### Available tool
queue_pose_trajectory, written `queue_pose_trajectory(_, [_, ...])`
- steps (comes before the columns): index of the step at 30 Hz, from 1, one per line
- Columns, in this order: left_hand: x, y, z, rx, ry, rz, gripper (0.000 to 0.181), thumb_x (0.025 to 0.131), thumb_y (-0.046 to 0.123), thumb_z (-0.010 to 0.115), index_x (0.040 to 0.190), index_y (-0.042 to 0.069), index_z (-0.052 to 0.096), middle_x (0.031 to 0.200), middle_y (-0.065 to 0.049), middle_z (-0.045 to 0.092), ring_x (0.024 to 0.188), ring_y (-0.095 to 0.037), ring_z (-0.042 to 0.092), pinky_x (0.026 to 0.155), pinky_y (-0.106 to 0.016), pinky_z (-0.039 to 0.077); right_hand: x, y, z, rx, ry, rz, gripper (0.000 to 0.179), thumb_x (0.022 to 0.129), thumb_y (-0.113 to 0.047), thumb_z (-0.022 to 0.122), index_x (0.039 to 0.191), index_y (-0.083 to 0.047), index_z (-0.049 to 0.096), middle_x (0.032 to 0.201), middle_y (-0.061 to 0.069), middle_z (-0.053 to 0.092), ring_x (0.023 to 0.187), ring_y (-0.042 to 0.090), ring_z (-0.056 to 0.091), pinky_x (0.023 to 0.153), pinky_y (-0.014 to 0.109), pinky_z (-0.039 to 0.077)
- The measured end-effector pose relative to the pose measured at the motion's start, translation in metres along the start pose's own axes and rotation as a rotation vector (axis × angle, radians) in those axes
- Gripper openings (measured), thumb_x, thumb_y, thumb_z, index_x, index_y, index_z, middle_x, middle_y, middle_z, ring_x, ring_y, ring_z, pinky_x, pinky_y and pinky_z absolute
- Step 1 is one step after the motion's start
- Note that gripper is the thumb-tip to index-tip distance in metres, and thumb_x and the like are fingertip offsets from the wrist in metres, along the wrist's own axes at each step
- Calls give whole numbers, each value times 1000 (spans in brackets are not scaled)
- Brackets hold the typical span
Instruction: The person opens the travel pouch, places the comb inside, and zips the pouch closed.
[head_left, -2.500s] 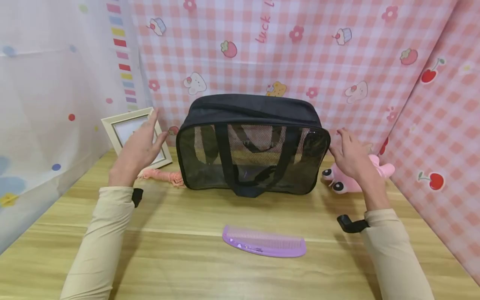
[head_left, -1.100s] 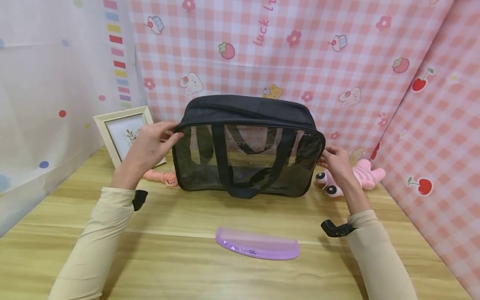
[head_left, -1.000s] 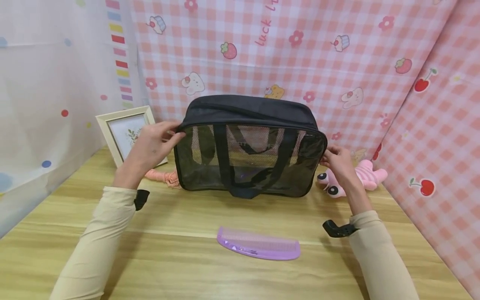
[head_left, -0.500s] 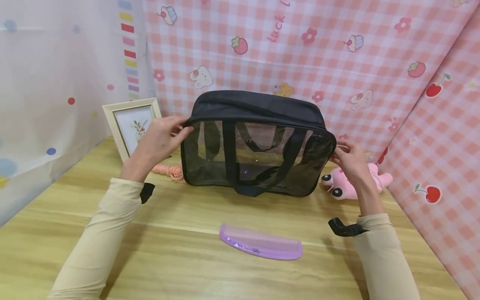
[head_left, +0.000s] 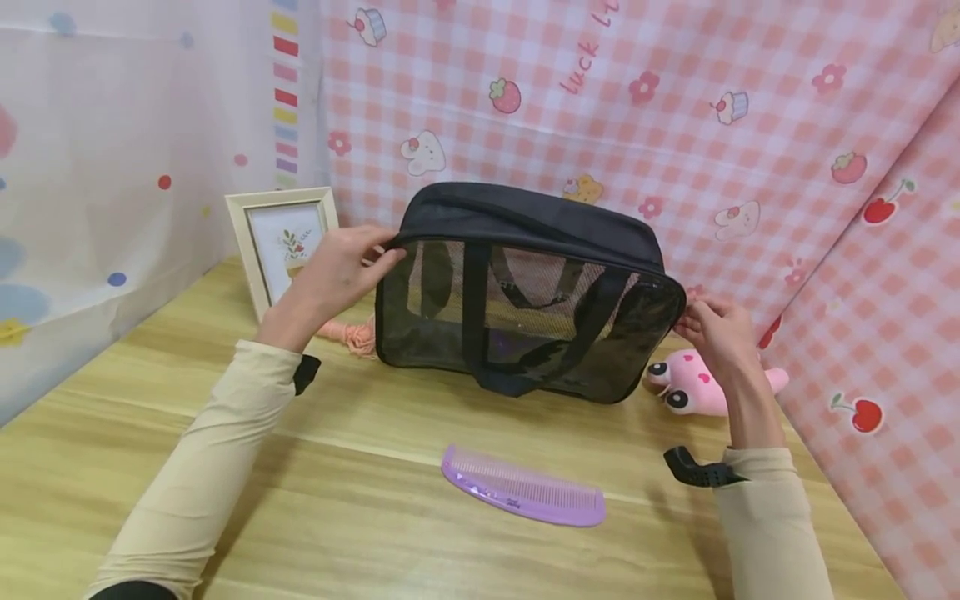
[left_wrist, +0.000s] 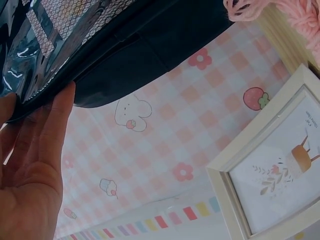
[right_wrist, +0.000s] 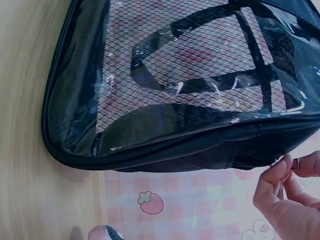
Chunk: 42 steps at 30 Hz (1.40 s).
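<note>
Bag [head_left: 525, 325] sits near tabletop's [head_left: 337, 500] back edge. My left grip [head_left: 336, 271] pinches its upper left corner; my right grip [head_left: 723, 335] pinches its right side. Best practice: even, gentle tension.

Head view forward-down, wrist close-ups, shared bag [head_left: 517, 287]
</note>
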<state>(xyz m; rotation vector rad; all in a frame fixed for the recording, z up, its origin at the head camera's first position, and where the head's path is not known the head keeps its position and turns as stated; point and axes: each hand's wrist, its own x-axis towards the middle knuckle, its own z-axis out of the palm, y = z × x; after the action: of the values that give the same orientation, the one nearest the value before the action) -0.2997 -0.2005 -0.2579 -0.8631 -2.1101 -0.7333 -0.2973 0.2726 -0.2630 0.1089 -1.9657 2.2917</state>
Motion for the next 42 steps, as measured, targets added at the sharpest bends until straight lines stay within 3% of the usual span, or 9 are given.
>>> queue_pose_trajectory(5, [0, -1, 4, -13, -8, 18, 16, 89, 4, 66, 102, -4, 70, 94, -17, 68, 73, -26, 67, 65, -35, 57, -4, 4, -10, 104, -109, 52, 29, 98, 0, 45, 81, -1, 68, 76, 6, 55, 66, 16, 55, 64, 23, 53])
queue_pose_trajectory(10, [-2, -1, 5, -21, -7, 16, 15, 89, 2, 66, 101, -5, 70, 94, -18, 68, 72, -26, 67, 64, -35, 57, -4, 7, -12, 181, -143, 26, 29, 97, 4, 45, 80, 2, 67, 74, 8, 56, 64, 16, 54, 63, 23, 52])
queue_pose_trajectory(16, [-3, -1, 4, -37, 15, 15, 14, 89, 1, 66, 101, -4, 70, 93, -18, 69, 72, -26, 67, 64, -36, 57, 0, -9, -1, 104, -74, -8, 28, 95, 4, 49, 77, -2, 70, 73, 5, 62, 65, 13, 61, 65, 22, 55])
queue_pose_trajectory(24, [0, -3, -1, -37, 29, 13, 15, 89, 3, 66, 102, -4, 70, 94, -18, 69, 73, -26, 67, 64, -36, 57, 3, -30, 5, -50, -82, -37, 23, 94, -1, 54, 82, -4, 73, 82, 4, 66, 69, 12, 62, 68, 21, 56])
queue_pose_trajectory(42, [-1, -4, 2, -10, 26, 16, 17, 88, 3, 67, 102, -5, 70, 95, -19, 69, 72, -25, 67, 64, -35, 57, 14, -49, 9, -31, -204, -5, 23, 96, -1, 52, 84, -1, 72, 81, 8, 68, 71, 13, 64, 67, 22, 55])
